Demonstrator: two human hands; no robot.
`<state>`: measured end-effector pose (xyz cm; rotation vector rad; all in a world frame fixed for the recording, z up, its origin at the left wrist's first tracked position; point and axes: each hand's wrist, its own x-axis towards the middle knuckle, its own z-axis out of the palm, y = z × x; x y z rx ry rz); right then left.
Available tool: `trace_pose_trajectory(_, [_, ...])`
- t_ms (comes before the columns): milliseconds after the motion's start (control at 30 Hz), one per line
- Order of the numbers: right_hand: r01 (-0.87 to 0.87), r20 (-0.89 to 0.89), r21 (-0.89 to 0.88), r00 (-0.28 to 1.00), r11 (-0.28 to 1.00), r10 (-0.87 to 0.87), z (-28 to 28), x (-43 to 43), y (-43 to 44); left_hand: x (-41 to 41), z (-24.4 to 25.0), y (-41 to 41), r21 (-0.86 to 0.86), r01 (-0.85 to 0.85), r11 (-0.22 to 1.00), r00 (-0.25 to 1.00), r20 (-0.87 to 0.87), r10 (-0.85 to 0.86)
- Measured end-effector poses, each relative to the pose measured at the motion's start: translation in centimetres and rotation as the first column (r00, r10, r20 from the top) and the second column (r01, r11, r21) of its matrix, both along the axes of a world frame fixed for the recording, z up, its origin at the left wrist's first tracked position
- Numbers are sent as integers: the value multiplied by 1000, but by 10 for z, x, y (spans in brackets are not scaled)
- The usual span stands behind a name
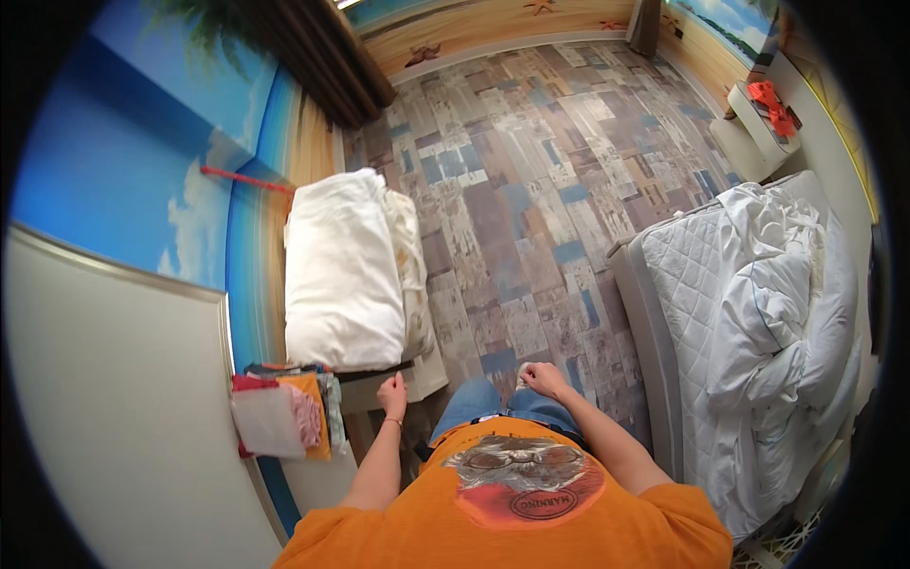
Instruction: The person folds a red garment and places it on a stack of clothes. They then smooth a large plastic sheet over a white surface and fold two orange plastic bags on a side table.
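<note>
My left hand (393, 395), a band on its wrist, is loosely closed beside the front corner of a pile of folded white bedding (345, 277); nothing shows in it. Over my jeans, my right hand (546, 380) has its fingers curled. A small white thing (522, 375) shows at those fingertips, possibly my shoe below; whether the hand holds it is unclear. The pile rests on a low stand (426, 380), with a cream patterned cloth (411, 277) along its right side.
Folded textiles and packets (281, 416) sit at left beside a white door (121, 384). At right, a bed with a quilted mattress (675, 284) bears a crumpled white duvet (768, 306). Beyond are a bedside table (753, 128) with a red-orange item (775, 107), brown curtains (320, 64) and patchwork plank flooring (526, 213).
</note>
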<state>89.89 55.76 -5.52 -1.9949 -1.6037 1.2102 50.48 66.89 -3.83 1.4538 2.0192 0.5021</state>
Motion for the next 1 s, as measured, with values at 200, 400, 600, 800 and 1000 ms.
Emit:
trace_pose_trajectory(200, [148, -52, 74, 988, 986, -144, 13, 68, 89, 20, -53, 29, -203, 14, 979, 993, -110, -37])
trace_pose_trajectory(400, [249, 28, -10, 968, 968, -249, -8, 168, 154, 114, -63, 139, -285, 127, 950, 989, -33, -142])
trace_pose_trajectory(600, [505, 171, -200, 862, 840, -478, -34, 292, 199, 263, -68, 328, -334, 227, 915, 966, 195, -169])
trace_pose_trajectory(800, [862, 193, -217, 498, 458, -845, -33, 388, 228, 448, -51, 539, -163, 520, 838, 852, 30, -523])
trace_pose_trajectory(1000, [917, 203, -332, 299, 222, -932, -37, 457, 251, 679, -30, 634, -56, 673, 737, 737, 132, -663])
